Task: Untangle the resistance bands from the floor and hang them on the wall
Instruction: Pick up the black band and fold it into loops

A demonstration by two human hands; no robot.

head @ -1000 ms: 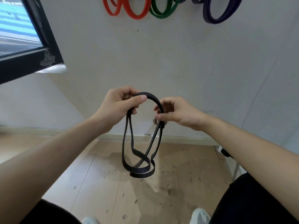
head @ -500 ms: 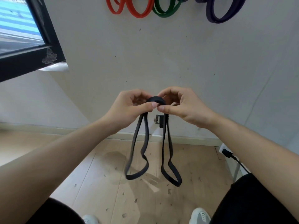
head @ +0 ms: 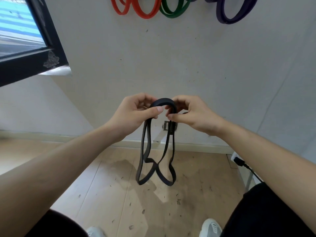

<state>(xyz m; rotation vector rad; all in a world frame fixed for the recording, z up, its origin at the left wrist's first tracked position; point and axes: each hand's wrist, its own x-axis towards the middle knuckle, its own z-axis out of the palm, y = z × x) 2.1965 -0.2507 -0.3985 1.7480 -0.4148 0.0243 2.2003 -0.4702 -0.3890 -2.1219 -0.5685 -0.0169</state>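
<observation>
1. The left hand point(head: 135, 113) is pinching the black resistance band point(head: 163, 102) between thumb and curled fingers at the left end of its top arch
2. The right hand point(head: 191, 115) is pinching the same band between thumb and forefinger at the right end of the arch, with the other fingers curled in behind it
3. The band is hanging in the air in front of the wall point(head: 188, 65), well above the floor point(head: 119, 194); its strands are dropping as two long loops that are crossing each other near the bottom
4. Red bands point(head: 145, 14), a green band point(head: 174, 14) and a purple band point(head: 229, 18) are already hanging high on the wall
5. Risk: the lower crossing is likely remaining as a twist if the hands are pulled apart without rotating one side, tightening the tangle
6. Risk: both grips are sitting close together on a narrow arch, so a loosened pinch is likely letting the band slip and drop to the floor
7. Risk: the dangling loops are swinging freely and may be catching on the small wall fitting point(head: 168, 125) behind them
</observation>
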